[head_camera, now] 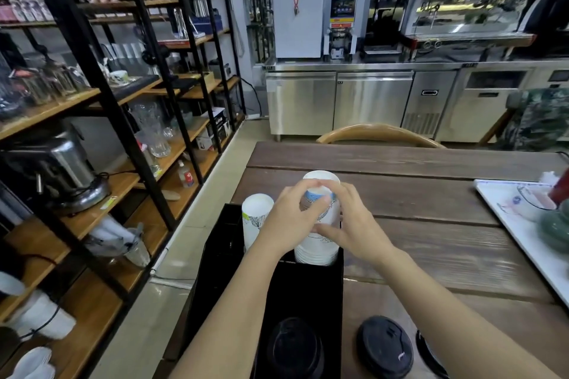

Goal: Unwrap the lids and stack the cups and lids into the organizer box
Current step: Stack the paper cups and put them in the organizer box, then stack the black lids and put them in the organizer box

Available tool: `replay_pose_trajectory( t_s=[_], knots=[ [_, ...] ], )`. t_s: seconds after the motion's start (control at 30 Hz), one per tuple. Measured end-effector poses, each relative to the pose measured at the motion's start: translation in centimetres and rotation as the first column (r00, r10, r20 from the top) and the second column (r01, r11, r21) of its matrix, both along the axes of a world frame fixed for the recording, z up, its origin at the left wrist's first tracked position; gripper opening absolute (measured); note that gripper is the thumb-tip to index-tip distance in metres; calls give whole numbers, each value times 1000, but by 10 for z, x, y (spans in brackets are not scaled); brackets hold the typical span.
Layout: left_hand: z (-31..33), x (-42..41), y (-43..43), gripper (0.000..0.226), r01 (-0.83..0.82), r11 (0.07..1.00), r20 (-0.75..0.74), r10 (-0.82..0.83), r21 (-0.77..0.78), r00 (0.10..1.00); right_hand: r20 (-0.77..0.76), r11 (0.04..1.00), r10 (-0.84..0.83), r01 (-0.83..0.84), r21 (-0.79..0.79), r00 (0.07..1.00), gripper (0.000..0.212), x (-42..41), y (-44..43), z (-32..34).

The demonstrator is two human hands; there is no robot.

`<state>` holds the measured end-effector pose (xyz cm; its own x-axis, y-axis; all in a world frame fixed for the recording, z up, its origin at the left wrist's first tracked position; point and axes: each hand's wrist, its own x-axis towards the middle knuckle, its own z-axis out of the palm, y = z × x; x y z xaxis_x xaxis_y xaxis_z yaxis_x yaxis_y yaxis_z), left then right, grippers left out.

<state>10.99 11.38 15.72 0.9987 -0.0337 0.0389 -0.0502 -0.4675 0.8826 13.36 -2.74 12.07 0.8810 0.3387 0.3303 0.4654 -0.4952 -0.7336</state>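
Black lids (385, 346) are lying at the near edge of the surface (431, 224). Beyond, the left hand (286, 224) and right hand (354, 224) are both gripping a cup stack (317, 243) standing in the black organizer box (308, 286). Another cup stack (255, 218) is sitting just left.

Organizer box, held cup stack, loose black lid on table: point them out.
organizer box (304, 292), head view, front black wall.
cup stack (315, 251), head view, ribbed rims below the hands.
loose black lid (385, 344), head view, top centre of the lid.
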Motion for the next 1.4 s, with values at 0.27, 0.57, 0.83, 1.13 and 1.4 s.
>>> replay_pose_trajectory(
  t_s=[0.27, 0.57, 0.83, 1.13, 1.4],
  knots=[
    [-3, -2, -4, 27, -57, 993, 48, 52, 99, 997, 2, 996, -65, 65, -55, 998, 58, 1, 0, 5],
    [-26, -16, -14, 60, -316, 930, 435, 210, 187, 876, -84, 976, -216, 212, -55, 973, 84, -39, -47, -31],
    [-91, -77, -83, 37, 108, 942, 444, -249, 318, 861, -337, 900, -390, 276, -338, 857, 52, -90, -89, -106],
    [-156, -97, -114, 88, 68, 997, -590, -40, 25, 806, -672, 945, -325, 200, -258, 666, 86, -128, -96, -123],
    [-158, -99, -111, 76, -242, 934, -716, -22, -264, 697, -804, 908, -177, 410, 90, 568, 69, -136, -96, -137]
  ],
)
